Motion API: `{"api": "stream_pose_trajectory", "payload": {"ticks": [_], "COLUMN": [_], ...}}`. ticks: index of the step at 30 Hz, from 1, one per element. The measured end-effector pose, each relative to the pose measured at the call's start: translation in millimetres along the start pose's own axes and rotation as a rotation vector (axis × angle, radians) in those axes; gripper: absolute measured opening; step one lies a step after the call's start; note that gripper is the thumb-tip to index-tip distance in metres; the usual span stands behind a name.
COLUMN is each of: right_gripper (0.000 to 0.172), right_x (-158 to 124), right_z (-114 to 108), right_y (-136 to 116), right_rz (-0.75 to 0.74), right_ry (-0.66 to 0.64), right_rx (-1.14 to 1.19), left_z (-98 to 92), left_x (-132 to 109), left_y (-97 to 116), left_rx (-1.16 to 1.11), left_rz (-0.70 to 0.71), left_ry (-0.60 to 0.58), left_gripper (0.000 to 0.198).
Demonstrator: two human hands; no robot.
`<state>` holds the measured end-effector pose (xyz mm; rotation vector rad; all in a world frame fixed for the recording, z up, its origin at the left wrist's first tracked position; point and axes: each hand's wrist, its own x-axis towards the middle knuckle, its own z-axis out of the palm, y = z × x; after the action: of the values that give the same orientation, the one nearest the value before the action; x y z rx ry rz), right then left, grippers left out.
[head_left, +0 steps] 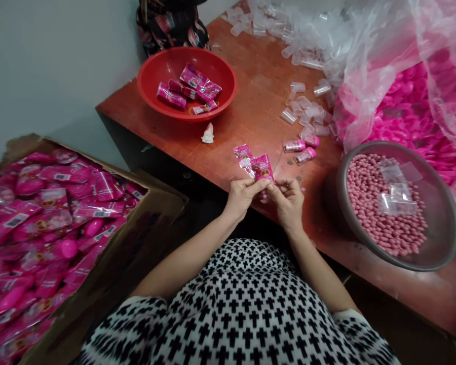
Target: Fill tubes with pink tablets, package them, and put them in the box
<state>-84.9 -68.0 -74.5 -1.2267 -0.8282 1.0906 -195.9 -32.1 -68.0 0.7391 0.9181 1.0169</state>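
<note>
My left hand (242, 195) and my right hand (289, 200) meet over the near edge of the brown table (258, 86). Both pinch a small pink printed packet (263, 168) that stands upright between the fingertips. A second pink packet (243, 153) sticks up just behind it on the left; I cannot tell which hand holds that one. Two filled clear vials with pink caps (300, 151) lie on the table just beyond my right hand.
A red bowl (152, 83) with several pink packets sits at the far left. A metal bowl (443, 228) of pink candies is at the right. Empty clear vials (304, 109) and a plastic bag of pink caps (406, 111) lie behind. A cardboard box (152, 213) of packets stands left.
</note>
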Motion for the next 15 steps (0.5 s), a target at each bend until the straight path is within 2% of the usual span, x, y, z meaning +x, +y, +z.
{"api": "stream_pose_trajectory", "payload": {"ticks": [3,7,12,15], "right_gripper": [0.035,0.036,0.031,0.032], "right_x": [2.5,-0.2,2.2,4.4], "right_z": [-3.8,-8.8,-5.0,5.2], "right_y": [0.5,-1.9,-4.9,-6.2], "right_rz": [0.075,0.079,0.084,0.093], "right_ry": [-0.081,-0.182,-0.094,-0.099], "right_rx": [0.074,0.074,0.098,0.102], "left_z": [-1.7,-6.5,-3.2,-2.8], "left_x": [1.4,2.5,-5.3,-12.0], "left_y": [4.3,12.1,8.2,8.5], "left_rx": [-0.068,-0.172,-0.169,-0.179], "left_rz": [-0.059,-0.123,-0.146,-0.126], "left_ry": [-0.002,-0.019,-0.042,-0.055], "left_gripper": [0.027,0.027,0.030,0.028]}}
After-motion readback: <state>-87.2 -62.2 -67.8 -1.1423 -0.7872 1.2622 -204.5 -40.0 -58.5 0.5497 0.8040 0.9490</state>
